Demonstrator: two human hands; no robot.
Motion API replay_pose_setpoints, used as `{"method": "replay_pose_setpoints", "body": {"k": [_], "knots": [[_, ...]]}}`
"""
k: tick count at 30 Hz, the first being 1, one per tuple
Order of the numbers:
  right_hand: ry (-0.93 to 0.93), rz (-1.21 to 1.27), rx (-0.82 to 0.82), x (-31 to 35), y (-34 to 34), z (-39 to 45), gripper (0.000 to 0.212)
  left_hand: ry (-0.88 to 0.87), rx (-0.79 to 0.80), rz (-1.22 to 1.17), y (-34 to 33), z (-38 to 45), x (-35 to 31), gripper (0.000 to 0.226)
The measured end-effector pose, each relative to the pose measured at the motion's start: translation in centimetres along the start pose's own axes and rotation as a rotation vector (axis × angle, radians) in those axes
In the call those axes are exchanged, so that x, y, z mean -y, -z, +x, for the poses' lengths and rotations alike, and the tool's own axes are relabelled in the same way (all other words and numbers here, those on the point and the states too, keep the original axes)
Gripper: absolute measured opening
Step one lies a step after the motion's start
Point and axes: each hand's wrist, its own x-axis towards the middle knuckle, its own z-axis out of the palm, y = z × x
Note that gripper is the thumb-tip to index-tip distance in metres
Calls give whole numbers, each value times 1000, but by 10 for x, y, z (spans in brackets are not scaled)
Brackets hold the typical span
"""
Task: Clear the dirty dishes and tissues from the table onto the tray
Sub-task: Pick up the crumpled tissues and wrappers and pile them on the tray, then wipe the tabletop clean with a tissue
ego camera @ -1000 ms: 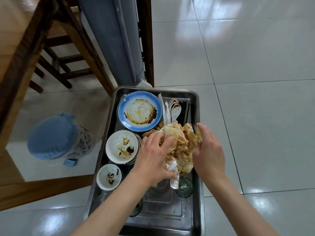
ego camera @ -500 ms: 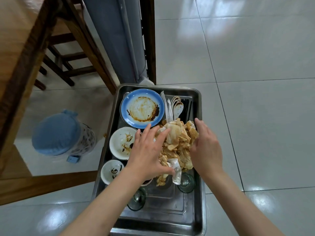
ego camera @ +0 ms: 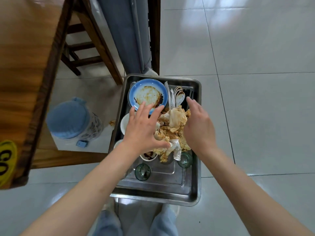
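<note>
Since the stained tissues (ego camera: 172, 128) are heaped loose in the middle of the steel tray (ego camera: 196, 193), riding on top of the dishes rather than on the tray floor, the pile is the main risk. Left hand (ego camera: 144, 128) is spread flat, fingers straight, against the pile's left side; right hand (ego camera: 197, 126) likewise released, fingers straight, flanking the right side. Neither hand grasps anything.

Likely failures, my read:
- Pile is light and uncompressed. Any nudge of the tray could shed scraps over the rim. One scrap (ego camera: 112, 123) already lies on the floor left of the tray.
- A white tissue (ego camera: 176, 149) hangs off the near edge of the heap just above a green glass (ego camera: 185, 160); it could drag or slide off.
- Second green glass (ego camera: 142, 171) stands free in the near section; it could tip if the tray is jolted.
- Blue plate (ego camera: 148, 94) sits at the far left corner with spoons (ego camera: 179, 97) beside it, both loose.

Wooden worktop (ego camera: 25, 65) is to the left, and the lidded blue bin (ego camera: 71, 120) stands on the floor between it and the tray.
</note>
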Motion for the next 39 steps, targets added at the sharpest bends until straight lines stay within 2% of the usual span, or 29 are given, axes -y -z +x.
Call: {"method": "replay_pose_setpoints", "body": {"k": [7, 12, 16, 21, 27, 34, 39], "knots": [[64, 11, 64, 39, 32, -26, 64, 33, -34, 10, 46, -34, 1, 110], [110, -52, 242, 66, 68, -45, 61, 106, -112, -15, 99, -75, -3, 112], [170, -76, 307, 93, 103, -58, 62, 169, -140, -21, 148, -108, -11, 117], [213, -105, 336, 120, 146, -76, 69, 232, -176, -20, 201, -144, -14, 117], [324, -143, 299, 147, 177, -97, 71, 277, -213, -23, 247, -186, -7, 110], [349, -185, 269, 203, 183, -122, 71, 341, -320, -100, 289, -234, 26, 103], [362, -170, 290, 262, 171, -139, 71, 354, -319, -131, 312, -267, 77, 101]]}}
